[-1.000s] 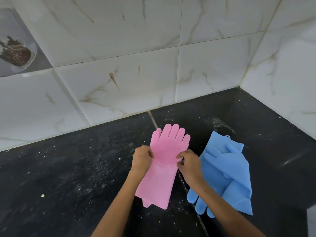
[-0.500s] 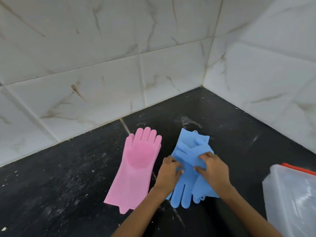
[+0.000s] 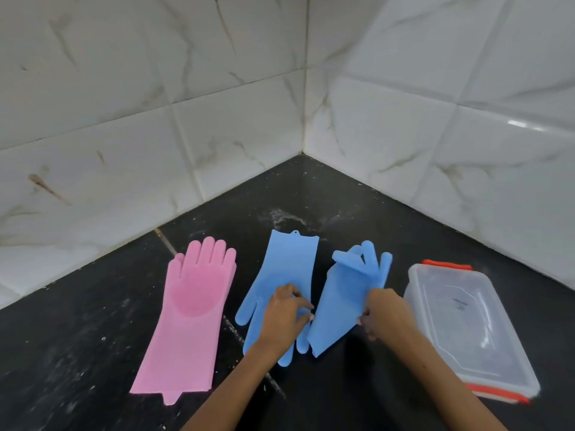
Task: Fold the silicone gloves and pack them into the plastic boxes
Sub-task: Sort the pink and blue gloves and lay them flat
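Two blue gloves on the black counter (image 3: pixel 93 321), side by side. Left blue glove (image 3: pixel 280 275) lies flat, cuff toward the wall, fingers toward the person; left hand (image 3: pixel 284 315) rests on its palm area, fingers loosely spread, apparently pinning it rather than gripping. Right blue glove (image 3: pixel 348 293) points fingers to the wall; right hand (image 3: pixel 385 312) pinches its right edge. Pink glove (image 3: pixel 189 321) lies flat to the left, untouched. Box (image 3: pixel 466 325) sits lidded to the right, near the gloves. Judgement: gloves laid out, folding not yet begun. Next likely calls for folding the pinched glove over itself, then unlidding the box.
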`<state>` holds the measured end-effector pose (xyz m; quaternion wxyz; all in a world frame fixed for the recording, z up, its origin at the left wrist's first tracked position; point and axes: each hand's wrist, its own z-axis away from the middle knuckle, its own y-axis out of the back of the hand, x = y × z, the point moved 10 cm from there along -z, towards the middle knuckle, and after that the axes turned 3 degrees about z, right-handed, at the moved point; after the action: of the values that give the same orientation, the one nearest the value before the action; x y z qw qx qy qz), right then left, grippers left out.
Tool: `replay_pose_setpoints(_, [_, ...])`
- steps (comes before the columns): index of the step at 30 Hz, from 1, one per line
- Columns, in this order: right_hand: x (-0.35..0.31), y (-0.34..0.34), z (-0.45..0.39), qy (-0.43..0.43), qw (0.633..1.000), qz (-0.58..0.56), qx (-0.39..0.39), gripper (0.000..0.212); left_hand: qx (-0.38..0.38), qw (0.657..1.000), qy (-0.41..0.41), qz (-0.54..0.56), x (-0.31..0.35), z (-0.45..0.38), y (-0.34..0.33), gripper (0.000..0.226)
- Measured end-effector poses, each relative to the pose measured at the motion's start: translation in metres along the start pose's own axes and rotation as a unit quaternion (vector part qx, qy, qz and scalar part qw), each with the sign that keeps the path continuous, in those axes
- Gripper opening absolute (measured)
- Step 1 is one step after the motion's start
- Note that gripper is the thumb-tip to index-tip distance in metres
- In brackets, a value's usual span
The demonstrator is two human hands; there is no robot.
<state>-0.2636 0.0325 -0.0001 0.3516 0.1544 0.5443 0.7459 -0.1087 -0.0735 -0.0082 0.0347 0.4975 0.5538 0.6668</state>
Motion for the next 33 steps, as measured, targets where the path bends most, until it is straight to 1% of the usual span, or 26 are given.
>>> replay_pose_setpoints(3, [-0.013,0.01,0.004,0.081,0.994,-0.013,0.066,0.013,-0.007,1.0,-0.021,0.012,0.01,-0.003,-0.005,0.021])
replay_pose_setpoints(5, [-0.013,0.014,0.002,0.091,0.99,-0.034,0.106,0.016,-0.019,0.999,-0.028,0.005,0.016,-0.005,-0.011,0.025])
replay_pose_setpoints(7, [-0.014,0.012,-0.004,0.084,0.987,-0.056,0.124,0.022,-0.03,0.999,-0.024,-0.011,0.019,-0.007,-0.018,0.029])
replay_pose_setpoints(9, [-0.02,0.002,-0.009,0.084,0.988,-0.052,0.116,0.027,-0.042,0.999,-0.019,-0.016,0.022,-0.009,-0.026,0.026])
replay_pose_setpoints(11, [-0.03,-0.012,-0.013,0.104,0.991,-0.025,0.084,0.035,-0.051,0.998,-0.02,-0.011,0.025,-0.009,-0.031,0.018])
replay_pose_setpoints(13, [-0.04,-0.026,-0.015,0.133,0.99,0.008,0.05,0.044,-0.04,0.999,-0.021,-0.011,0.025,-0.01,-0.029,0.013])
replay_pose_setpoints(16, [-0.043,-0.033,-0.013,0.149,0.988,0.019,0.025,0.054,-0.009,1.0,-0.004,-0.01,0.012,-0.008,-0.018,0.017])
replay_pose_setpoints(20, [-0.049,-0.041,0.003,0.197,0.98,-0.018,0.019,0.065,-0.008,0.999,0.003,-0.036,-0.01,-0.002,-0.008,0.022])
replay_pose_setpoints(22, [-0.055,-0.048,0.01,0.226,0.974,0.006,0.023,0.055,-0.024,0.999,0.008,-0.037,-0.016,0.0,-0.006,0.026])
replay_pose_setpoints(25, [-0.061,-0.049,0.017,0.25,0.967,0.002,0.041,0.023,-0.046,0.999,0.003,-0.025,-0.019,0.004,-0.006,0.029])
replay_pose_setpoints(26, [-0.062,-0.049,0.019,0.253,0.966,0.005,0.046,0.017,-0.052,0.998,-0.001,-0.023,-0.018,0.005,-0.006,0.029])
replay_pose_setpoints(29, [-0.067,-0.055,0.02,0.27,0.961,0.054,0.04,0.018,-0.062,0.998,-0.006,-0.016,-0.018,0.008,-0.006,0.031])
replay_pose_setpoints(33, [-0.064,-0.063,0.022,0.282,0.95,0.132,0.003,0.029,-0.062,0.998,-0.006,-0.011,-0.018,0.01,-0.005,0.031])
